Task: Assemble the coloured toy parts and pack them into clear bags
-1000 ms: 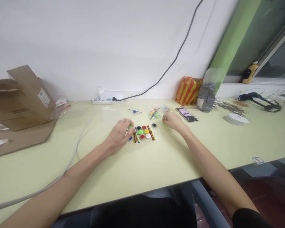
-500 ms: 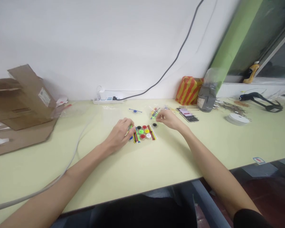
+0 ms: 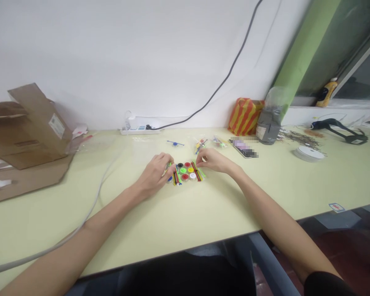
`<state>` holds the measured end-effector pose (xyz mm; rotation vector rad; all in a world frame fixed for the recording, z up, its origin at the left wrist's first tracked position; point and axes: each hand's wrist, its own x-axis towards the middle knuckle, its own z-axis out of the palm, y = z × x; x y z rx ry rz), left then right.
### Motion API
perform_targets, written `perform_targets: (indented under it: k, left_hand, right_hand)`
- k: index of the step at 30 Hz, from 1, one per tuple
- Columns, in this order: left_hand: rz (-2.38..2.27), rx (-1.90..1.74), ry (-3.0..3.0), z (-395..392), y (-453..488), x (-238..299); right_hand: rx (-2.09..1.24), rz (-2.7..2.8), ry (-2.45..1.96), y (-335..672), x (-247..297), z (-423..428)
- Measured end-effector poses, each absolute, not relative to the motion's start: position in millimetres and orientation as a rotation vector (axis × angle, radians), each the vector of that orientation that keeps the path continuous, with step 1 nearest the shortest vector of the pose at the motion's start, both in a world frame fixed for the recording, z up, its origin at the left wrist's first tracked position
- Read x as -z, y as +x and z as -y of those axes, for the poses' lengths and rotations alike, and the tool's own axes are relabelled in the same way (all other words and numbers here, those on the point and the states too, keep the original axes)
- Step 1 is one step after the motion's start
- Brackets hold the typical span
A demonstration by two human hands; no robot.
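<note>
Small coloured plastic discs stand packed together on the table, with thin coloured sticks along their left side and more sticks along their right. My left hand rests at the left end of this group. Its thumb and curved forefinger are apart, around a green piece and close to the left sticks; the other fingertips are hidden. At the right end my right hand pinches the upper end of a thin green plastic stick, which lies alongside the other sticks.
Behind the group lie a blue piece and small bags of coloured parts. A phone, striped bag and white reel are to the right. A cardboard box stands left; a grey cable crosses my left arm.
My right hand has moved left and toward me, from near the bagged parts to the right end of the group. A green stick now shows there. My left hand stays in place.
</note>
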<state>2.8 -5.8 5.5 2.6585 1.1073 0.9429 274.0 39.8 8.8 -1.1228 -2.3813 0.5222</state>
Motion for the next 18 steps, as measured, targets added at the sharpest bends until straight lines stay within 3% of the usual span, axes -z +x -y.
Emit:
perform_targets:
  k: [18]
  left_hand:
    - [-1.106, -0.945, 2.662, 6.9, 2.6, -5.6]
  right_hand:
    - [-0.557, 2.456, -1.146, 272.5, -4.4, -40.5]
